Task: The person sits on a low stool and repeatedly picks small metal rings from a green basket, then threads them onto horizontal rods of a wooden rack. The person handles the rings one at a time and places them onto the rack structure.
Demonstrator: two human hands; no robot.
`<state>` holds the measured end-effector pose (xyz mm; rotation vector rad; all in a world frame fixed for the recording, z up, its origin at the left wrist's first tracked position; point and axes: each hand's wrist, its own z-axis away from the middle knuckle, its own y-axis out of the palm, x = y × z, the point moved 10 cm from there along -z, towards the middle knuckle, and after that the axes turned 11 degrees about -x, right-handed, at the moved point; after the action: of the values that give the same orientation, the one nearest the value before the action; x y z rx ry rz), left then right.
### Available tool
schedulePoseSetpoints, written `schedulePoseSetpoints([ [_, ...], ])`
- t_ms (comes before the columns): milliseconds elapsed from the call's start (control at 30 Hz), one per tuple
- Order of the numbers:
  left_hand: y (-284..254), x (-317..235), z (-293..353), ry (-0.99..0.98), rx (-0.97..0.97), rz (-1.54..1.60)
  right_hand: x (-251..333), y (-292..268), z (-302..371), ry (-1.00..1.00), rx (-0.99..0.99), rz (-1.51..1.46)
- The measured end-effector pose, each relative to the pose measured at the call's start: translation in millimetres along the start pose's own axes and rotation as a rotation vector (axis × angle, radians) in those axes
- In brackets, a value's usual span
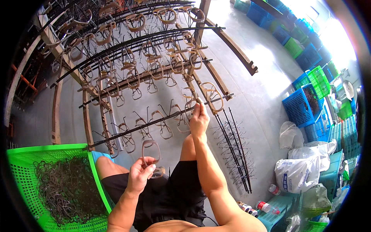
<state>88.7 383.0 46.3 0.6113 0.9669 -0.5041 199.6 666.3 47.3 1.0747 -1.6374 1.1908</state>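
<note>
Grey floor [257, 112] spreads around your landmark, the nearest black rod [162, 120]. Your left hand [139, 176] has thumb and fingers clamped on a brown eyeglass frame [143, 150], held on your side of the rod, apart from it. Your right hand [199, 120] reaches to the rod's right part, fingertips drawn together; you cannot tell exactly what they pinch. Expect the held frame to be very light and fairly stiff, with a little spring in its thin rims; it may twist or crack if you squeeze across a lens opening. Its smooth look suggests it could slip, so take it by the bridge or thick rim edge. More eyeglass frames [165, 130] hang along the rod. Left of the rod's near end sits a green basket [46, 147] of tangled dark pieces [69, 189]; beyond the rod stands a wooden rack [57, 112].
</note>
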Motion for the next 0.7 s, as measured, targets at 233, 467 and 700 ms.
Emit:
schedulePoseSetpoints([
  [233,19,-8,3,0.016,0.022,-0.037,-4,4,-10,0.007,0.064,-0.065],
  [467,22,-20,-3,0.086,0.119,-0.102,36,-42,-6,-0.183,0.089,0.017],
  [700,41,-37,3,0.118,0.313,-0.304,136,-36,137,-0.733,1.011,-0.137],
])
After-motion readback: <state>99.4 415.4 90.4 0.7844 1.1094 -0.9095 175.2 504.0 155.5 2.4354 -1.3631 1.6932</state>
